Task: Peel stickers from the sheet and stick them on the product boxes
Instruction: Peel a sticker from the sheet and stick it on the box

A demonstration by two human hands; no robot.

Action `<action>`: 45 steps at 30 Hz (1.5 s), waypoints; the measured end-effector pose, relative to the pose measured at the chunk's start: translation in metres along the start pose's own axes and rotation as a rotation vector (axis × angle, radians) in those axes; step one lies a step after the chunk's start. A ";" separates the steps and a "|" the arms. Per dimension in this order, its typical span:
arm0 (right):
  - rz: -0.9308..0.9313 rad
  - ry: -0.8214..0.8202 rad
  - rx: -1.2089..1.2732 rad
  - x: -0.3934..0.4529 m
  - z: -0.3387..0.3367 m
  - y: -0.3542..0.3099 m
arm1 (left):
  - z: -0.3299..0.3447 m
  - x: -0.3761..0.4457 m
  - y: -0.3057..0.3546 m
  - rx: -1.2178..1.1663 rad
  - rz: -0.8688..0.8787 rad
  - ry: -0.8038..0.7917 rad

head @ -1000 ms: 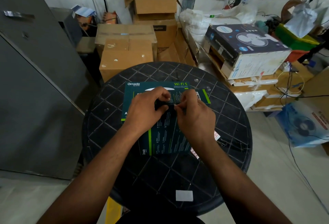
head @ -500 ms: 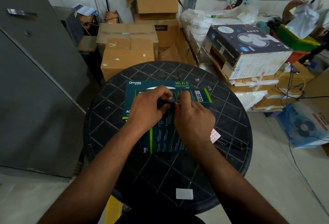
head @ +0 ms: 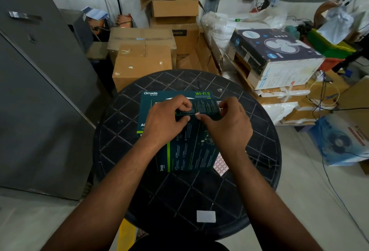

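Your left hand (head: 166, 120) curls its fingers around the far edge of the dark green Omada box (head: 191, 147), which lies on top of a second Omada box (head: 157, 99) on the round black table (head: 119, 131). Your right hand (head: 227, 125) pinches a tiny sticker (head: 197, 113) right at that same edge, just beside your left thumb. The pink sticker sheet (head: 220, 164) peeks out from under the near right corner of the top box, below your right wrist.
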State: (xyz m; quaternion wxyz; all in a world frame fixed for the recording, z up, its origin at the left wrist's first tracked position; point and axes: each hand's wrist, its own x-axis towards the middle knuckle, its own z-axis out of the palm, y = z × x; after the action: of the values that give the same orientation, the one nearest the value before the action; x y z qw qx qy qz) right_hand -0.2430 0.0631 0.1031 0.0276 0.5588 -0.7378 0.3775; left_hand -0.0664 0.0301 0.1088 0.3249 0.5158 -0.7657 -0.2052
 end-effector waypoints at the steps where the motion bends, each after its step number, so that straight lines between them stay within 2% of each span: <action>1: -0.047 0.011 0.023 0.000 0.003 0.003 | 0.000 0.000 0.000 0.000 -0.001 0.009; 5: -0.225 0.025 0.088 -0.001 0.011 0.017 | 0.004 -0.004 0.003 -0.015 -0.005 0.067; 9: -0.404 -0.099 0.283 -0.003 0.014 0.029 | 0.007 -0.005 0.004 -0.042 -0.009 0.101; 13: -0.603 -0.090 0.263 -0.003 0.019 0.037 | 0.008 -0.005 0.003 -0.048 0.006 0.109; 22: -0.578 -0.080 0.221 -0.003 0.019 0.033 | 0.004 -0.009 0.000 -0.092 0.023 0.063; 30: -0.649 -0.033 0.056 0.001 0.018 0.032 | 0.006 -0.012 -0.001 -0.089 0.057 0.086; 35: -0.447 -0.139 0.250 0.013 0.017 0.039 | 0.007 -0.006 -0.004 -0.093 0.036 0.071; 39: -0.455 -0.182 0.328 0.019 0.006 0.039 | 0.006 -0.001 -0.005 -0.083 0.025 0.050; 41: -0.512 -0.168 0.278 0.017 0.010 0.035 | 0.006 -0.001 -0.007 -0.078 0.021 0.043; 45: -0.564 -0.034 0.127 0.009 0.026 0.031 | 0.007 -0.005 -0.007 -0.072 0.055 0.066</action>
State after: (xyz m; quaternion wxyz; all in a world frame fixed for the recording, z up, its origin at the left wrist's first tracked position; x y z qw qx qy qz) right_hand -0.2621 0.0434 0.0724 0.0843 0.7488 -0.5286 0.3909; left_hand -0.0657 0.0314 0.0979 0.3740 0.4891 -0.7605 -0.2064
